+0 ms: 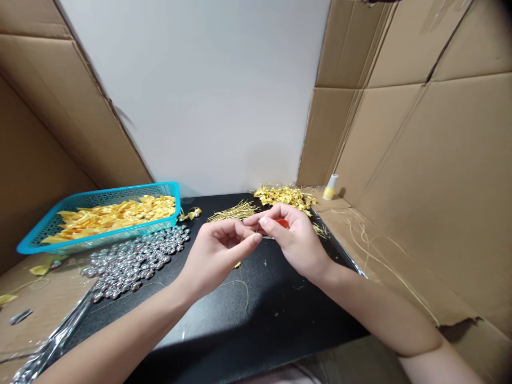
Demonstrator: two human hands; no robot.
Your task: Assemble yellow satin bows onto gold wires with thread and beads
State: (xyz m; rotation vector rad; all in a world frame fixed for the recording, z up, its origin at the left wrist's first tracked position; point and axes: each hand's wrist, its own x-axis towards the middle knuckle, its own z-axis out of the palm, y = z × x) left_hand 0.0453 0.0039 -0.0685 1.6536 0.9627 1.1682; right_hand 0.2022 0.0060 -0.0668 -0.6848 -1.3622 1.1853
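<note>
Over the middle of the black table (264, 320), my left hand (216, 256) and my right hand (298, 242) meet nearly fingertip to fingertip. Both are closed in a pinch on a fine thread (257, 228), which barely shows between them. Something red (283, 223) peeks out behind my right thumb; whether the hand holds it or it lies beyond, I cannot tell. Below my left hand, a small yellow piece (237, 265) and a loose curved thread (247, 290) show on the table. Gold twist ties (234, 212) lie in a bundle just beyond my fingers.
A blue basket (178, 200) of folded yellow ribbon pieces (116, 216) stands at the back left. Silver beads (132, 261) spread before it. Yellow ribbon bows (284, 196) are heaped at the back. A yellow-and-white cone (330, 188) stands right; cardboard walls (432, 160) flank the table.
</note>
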